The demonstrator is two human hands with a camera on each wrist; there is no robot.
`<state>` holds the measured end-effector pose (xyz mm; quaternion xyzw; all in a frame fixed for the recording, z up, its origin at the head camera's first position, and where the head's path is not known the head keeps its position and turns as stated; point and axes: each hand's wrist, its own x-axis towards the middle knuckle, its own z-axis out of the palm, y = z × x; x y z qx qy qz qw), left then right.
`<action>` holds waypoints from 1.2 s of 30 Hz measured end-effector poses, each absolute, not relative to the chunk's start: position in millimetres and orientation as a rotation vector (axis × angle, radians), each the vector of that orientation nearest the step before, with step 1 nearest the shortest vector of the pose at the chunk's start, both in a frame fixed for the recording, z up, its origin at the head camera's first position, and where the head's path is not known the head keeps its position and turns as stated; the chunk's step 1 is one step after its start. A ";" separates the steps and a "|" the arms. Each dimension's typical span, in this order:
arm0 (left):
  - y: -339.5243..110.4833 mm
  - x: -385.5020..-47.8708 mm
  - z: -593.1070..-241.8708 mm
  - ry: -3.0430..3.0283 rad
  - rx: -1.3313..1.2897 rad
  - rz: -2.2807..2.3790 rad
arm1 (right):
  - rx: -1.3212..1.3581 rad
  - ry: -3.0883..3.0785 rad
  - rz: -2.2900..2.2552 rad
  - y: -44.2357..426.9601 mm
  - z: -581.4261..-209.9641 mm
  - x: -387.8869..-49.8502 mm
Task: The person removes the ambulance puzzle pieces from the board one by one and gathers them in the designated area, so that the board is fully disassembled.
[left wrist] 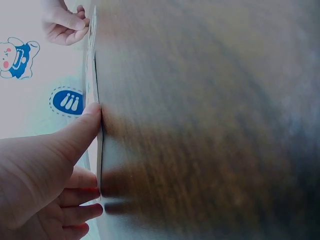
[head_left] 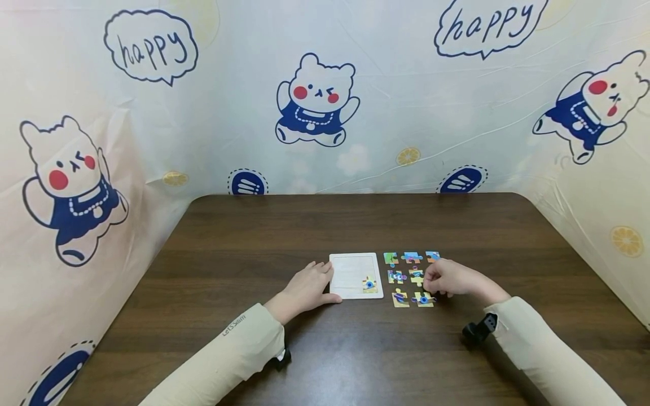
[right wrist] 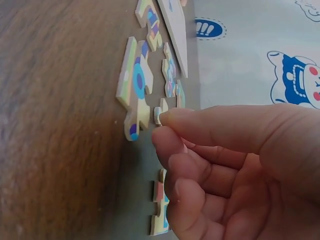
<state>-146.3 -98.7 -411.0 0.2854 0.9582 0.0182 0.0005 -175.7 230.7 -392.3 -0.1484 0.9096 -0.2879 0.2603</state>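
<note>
A white puzzle tray lies flat on the table, with a yellow and blue puzzle piece in its near right corner. My left hand touches the tray's left side, thumb at the near corner; the left wrist view shows thumb and fingertips along its edge. Loose pieces lie to the right of the tray. My right hand is bent over them, thumb and index tips close together beside a yellow and blue piece. In the right wrist view, whether the fingertips pinch a piece is hidden.
Several loose pieces lie in rows, including a green one, a blue and pink one and one with a blue circle. The brown table meets a printed cloth at the back.
</note>
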 end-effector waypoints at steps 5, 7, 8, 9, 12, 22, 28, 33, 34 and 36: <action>-99.0 -146.2 -410.9 3.008 0.891 0.056 | -0.422 2.488 -0.785 227.5 -388.0 -176.5; -99.1 -146.1 -411.2 3.012 0.895 0.053 | -0.448 2.491 -0.800 226.4 -386.4 -176.9; -99.1 -146.0 -411.2 3.012 0.896 0.055 | -0.464 2.491 -0.810 226.0 -385.7 -177.1; -99.1 -145.9 -411.1 3.012 0.897 0.057 | -0.477 2.488 -0.825 225.5 -384.9 -177.3; -99.2 -145.7 -411.2 3.016 0.900 0.065 | -0.504 2.487 -0.867 223.8 -383.1 -177.8; -99.4 -146.2 -411.2 3.014 0.901 0.074 | -0.594 2.544 -0.926 214.0 -381.9 -179.4; -99.8 -146.2 -411.1 3.016 0.912 0.076 | -0.662 2.548 -0.982 206.8 -383.7 -180.3; -100.2 -146.1 -411.0 3.017 0.917 0.073 | -0.706 2.570 -0.997 199.1 -386.5 -181.3; -100.3 -146.2 -411.0 3.016 0.916 0.071 | -0.716 2.570 -1.003 197.4 -387.1 -181.4; -100.3 -146.2 -411.4 3.013 0.912 0.074 | -0.734 2.573 -1.013 193.8 -388.4 -181.5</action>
